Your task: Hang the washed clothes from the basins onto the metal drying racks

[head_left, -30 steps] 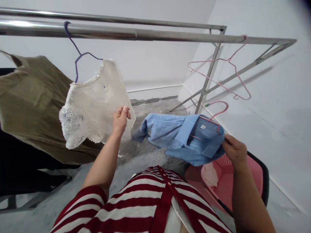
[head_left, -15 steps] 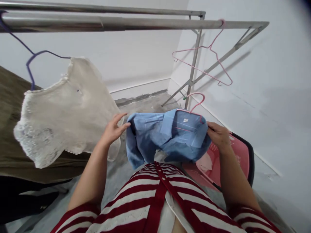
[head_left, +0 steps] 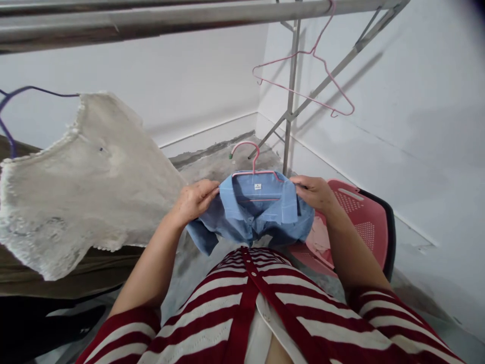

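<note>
A small blue collared shirt (head_left: pixel 257 215) sits on a pink wire hanger (head_left: pixel 248 159) in front of my chest. My left hand (head_left: pixel 197 199) pinches the shirt's left shoulder. My right hand (head_left: pixel 314 192) grips its right shoulder. The hanger's hook stands up above the collar, between both hands. The shirt's lower part hangs crumpled below them.
A steel drying rack rail (head_left: pixel 151 23) runs overhead. A white knitted top (head_left: pixel 87 177) hangs on a purple hanger (head_left: pixel 11 111) at left, over olive cloth (head_left: pixel 56 270). An empty pink hanger (head_left: pixel 306 81) hangs from the rail at right. A pink laundry basket (head_left: pixel 359 222) stands low at right.
My left hand left the white top and took hold of the blue shirt's left shoulder. The shirt came to the middle and now faces me, held by both hands.
</note>
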Motion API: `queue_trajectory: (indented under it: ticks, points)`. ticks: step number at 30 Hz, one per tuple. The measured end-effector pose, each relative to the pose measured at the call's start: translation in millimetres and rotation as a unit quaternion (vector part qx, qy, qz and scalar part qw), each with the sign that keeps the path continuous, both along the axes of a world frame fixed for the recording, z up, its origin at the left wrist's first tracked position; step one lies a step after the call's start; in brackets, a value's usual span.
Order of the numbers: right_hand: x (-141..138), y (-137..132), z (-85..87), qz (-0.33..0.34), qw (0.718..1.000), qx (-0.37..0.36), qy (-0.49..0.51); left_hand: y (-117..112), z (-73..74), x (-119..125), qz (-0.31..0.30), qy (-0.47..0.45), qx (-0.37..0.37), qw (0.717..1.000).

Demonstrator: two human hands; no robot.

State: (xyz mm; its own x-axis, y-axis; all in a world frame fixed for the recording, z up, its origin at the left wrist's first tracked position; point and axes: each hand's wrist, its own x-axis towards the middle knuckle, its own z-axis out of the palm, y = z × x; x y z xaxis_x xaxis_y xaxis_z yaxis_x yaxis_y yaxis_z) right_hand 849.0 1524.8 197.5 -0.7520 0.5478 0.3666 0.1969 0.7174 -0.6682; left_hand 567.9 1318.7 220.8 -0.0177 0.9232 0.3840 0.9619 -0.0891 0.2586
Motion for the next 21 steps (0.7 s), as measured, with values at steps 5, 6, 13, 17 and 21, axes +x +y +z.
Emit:
queue_trajectory:
  ticks: [5,6,13,17,21]
  points:
    - [-12.9,-10.6,7.3,0.024,0.999,0.038,-0.018,3.6,2.0,8.4,-0.030,0.041,-0.002,0.999]
    - [-14.9,-12.8,8.7,0.024,0.999,0.043,-0.018,4.0,2.1,9.1,-0.031,0.047,0.000,0.998]
    - [-6.4,-12.2,11.1,-0.021,0.998,0.053,0.032,-15.5,-9.3,-22.8,0.014,0.031,0.014,0.999]
    - [-1.5,-8.8,8.0,-0.035,0.998,0.034,0.042,-27.6,-7.8,-32.3,0.025,-0.015,0.048,0.998]
    - [-13.3,-14.9,6.4,-0.014,0.999,0.030,0.032,-14.1,9.6,-2.6,-0.006,-0.036,0.063,0.997]
